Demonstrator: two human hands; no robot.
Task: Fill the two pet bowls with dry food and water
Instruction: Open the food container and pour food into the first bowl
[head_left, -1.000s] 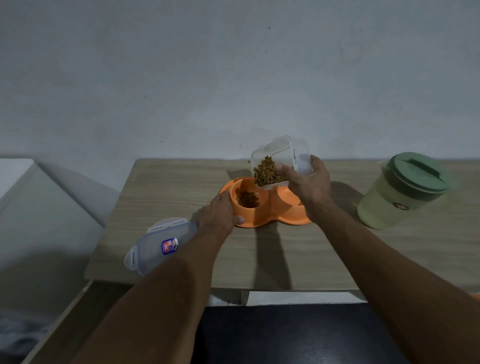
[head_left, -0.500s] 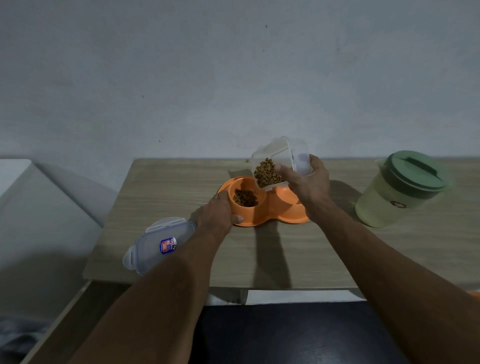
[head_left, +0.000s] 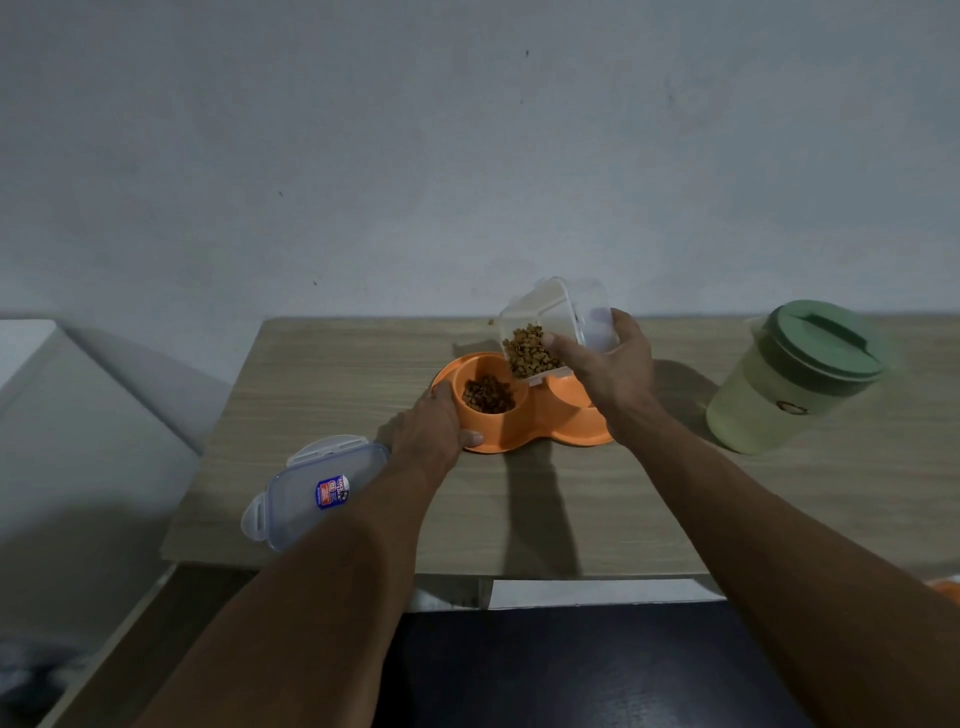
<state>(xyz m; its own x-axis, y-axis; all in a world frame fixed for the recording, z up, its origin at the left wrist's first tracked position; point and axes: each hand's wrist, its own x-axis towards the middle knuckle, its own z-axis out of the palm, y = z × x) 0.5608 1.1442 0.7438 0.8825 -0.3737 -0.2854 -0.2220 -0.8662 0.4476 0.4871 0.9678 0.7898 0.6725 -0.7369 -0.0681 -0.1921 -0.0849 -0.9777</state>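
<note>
Grips the tipped clear container (head_left: 563, 312) in the right hand (head_left: 618, 374) over the orange double dish (head_left: 519, 444), clasps its rim with the left hand (head_left: 428, 431), heaps more kibble (head_left: 487, 395) into the left bowl (head_left: 460, 376) than a second ago, leaves the right bowl (head_left: 566, 396) awaiting water.

Orange double bowl (head_left: 524, 431), green cup (head_left: 795, 384)

Dim, flat light; soft shadows, wide-angle bending and blur at edges.
</note>
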